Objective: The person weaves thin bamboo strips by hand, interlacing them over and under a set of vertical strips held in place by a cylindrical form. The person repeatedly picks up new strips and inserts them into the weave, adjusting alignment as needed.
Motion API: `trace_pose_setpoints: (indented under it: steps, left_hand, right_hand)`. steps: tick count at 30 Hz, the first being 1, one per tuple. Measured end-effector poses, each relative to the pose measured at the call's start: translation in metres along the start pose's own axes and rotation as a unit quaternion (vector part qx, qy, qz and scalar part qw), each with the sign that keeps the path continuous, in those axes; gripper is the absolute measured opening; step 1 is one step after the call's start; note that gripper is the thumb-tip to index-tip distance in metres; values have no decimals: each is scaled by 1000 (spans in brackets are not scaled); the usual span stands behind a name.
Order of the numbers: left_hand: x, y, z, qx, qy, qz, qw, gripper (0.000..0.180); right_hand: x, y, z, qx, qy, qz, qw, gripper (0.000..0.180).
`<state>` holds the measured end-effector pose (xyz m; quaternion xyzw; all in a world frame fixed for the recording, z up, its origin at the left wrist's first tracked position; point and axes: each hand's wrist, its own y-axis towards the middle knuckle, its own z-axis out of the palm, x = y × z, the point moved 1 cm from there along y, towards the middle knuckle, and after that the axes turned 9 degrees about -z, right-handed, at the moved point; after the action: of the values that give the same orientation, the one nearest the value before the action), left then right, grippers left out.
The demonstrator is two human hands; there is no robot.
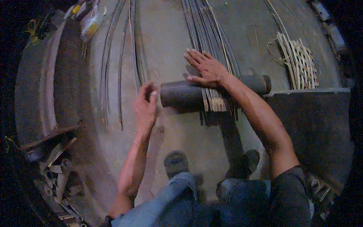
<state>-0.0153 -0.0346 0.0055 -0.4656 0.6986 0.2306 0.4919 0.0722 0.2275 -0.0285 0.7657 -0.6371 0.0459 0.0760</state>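
**Here: bamboo strips over a dark pipe**

We see the right hand (206, 68) open, flat on the bamboo strips (211, 41), mid-scene, running far. Left hand (145, 104) curled at the pipe (181, 96) end; grip unclear. Strips prob. light, springy, sharp-edged, so we'd pinch flat faces near the pipe. Woven mat (298, 64) far right.

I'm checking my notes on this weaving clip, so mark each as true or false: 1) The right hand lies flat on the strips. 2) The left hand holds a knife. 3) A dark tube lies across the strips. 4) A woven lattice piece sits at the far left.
1) The right hand lies flat on the strips: true.
2) False: the left hand holds no knife; its fingers are at the end of the dark tube.
3) True.
4) False: the woven lattice piece lies at the far right.
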Motion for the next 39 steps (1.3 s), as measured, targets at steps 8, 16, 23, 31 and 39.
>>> trace_pose_setpoints:
  steps: [8, 16, 23, 31, 39]
  left_hand:
    - [-28, -35, 85, 256, -21, -115, 960, 28]
    - [-26, -35, 92, 228, -41, -88, 969, 25]
    - [-21, -33, 49, 299, -284, -336, 847, 24]
    - [-85, 4, -12, 120, -324, -208, 915, 22]
    - [36, 71, -71, -61, -6, -39, 997, 38]
  right_hand:
    - [6, 2, -9, 8, 0, 3, 1000, 82]
    - [4, 4, -11, -7, 13, 6, 1000, 84]
    - [-2, 7, -8, 0, 81, 20, 997, 92]
    - [5, 2, -19, 31, 47, 25, 998, 90]
    - [2, 9, -9, 19, 66, 15, 998, 93]
